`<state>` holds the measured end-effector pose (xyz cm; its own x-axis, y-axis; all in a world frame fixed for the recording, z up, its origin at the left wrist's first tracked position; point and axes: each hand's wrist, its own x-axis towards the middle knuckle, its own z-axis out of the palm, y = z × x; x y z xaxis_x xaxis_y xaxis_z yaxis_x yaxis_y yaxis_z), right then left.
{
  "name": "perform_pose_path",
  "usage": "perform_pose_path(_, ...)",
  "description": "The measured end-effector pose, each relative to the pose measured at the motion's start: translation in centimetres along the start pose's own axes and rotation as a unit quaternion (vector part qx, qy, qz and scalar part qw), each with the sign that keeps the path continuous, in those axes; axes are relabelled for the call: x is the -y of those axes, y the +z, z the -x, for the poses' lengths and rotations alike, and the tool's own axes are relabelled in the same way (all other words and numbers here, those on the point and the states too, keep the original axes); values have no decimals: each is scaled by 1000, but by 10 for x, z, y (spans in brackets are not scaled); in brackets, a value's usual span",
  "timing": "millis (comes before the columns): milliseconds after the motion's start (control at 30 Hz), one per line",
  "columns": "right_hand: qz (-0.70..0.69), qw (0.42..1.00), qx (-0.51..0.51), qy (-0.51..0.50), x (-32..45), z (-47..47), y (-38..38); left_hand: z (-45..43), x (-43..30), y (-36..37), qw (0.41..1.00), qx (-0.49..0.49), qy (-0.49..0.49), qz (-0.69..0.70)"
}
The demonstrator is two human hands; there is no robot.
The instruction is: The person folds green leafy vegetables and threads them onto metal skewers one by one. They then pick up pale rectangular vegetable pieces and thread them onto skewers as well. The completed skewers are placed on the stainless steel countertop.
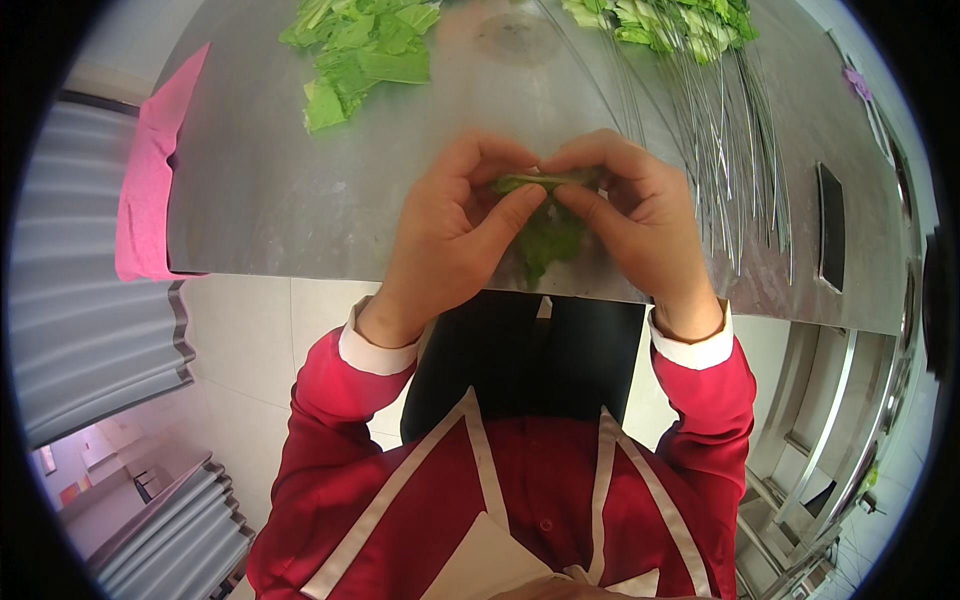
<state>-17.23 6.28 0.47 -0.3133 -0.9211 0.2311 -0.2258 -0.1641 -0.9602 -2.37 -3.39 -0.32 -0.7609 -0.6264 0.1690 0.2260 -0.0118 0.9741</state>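
Between both hands I hold a green leafy vegetable piece (553, 238), pinched at its pale stem just above the table's front edge. My left hand (465, 225) grips the stem's left part between thumb and fingers. On the right part, my right hand (637, 210) pinches it the same way, and the two hands almost touch at the fingertips. The leaf's lower part hangs down between my thumbs, somewhat blurred. Farther back on the left lies a pile of flat green leaves (367, 52). A second heap of cut greens (675, 22) sits at the back right.
A bundle of thin metal skewers (739, 150) lies on the stainless steel table (300, 202), right of my hands. Beyond it is a dark flat rectangular object (830, 225). Pink cloth (150, 187) drapes over the left corner. Metal racks (810, 450) stand at lower right.
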Motion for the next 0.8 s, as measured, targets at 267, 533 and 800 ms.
perform_pose_path(267, -137, 989, 0, 48, 2, 1, 8, 1, 8, -2, 990, -19, 85, -113)
perform_pose_path(533, -80, 992, -6, 98, 7, 0, 0, -1, 6, 5, 993, -42, 83, -75)
perform_pose_path(800, -82, 996, -6, 27, 3, 0, 1, 1, -2, -1, 1000, 17, -11, -22)
